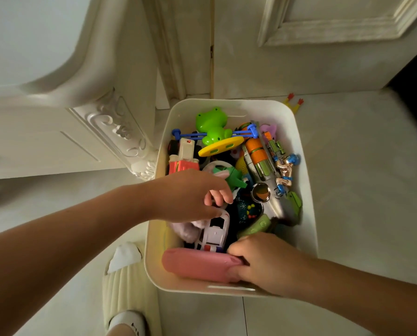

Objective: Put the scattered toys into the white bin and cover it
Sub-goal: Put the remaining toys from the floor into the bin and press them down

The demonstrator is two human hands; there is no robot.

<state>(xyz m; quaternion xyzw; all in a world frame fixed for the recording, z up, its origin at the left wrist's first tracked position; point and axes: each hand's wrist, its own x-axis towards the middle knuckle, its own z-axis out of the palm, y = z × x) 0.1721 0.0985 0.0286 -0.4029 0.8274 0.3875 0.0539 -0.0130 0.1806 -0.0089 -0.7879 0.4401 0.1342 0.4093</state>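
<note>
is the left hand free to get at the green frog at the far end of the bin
Probably yes. The left hand hovers open over the middle of the white bin, and the green frog sits on top of the pile with nothing covering it, just farther along.

Both bare forearms reach forward and downward. The left hand [190, 195] comes in from the left, palm down, its fingers [220, 196] curled loosely and hanging, closed on nothing. The right hand [268, 260] comes in from the lower right, knuckles up, its grip clamped on a pink toy [197, 264].
</note>
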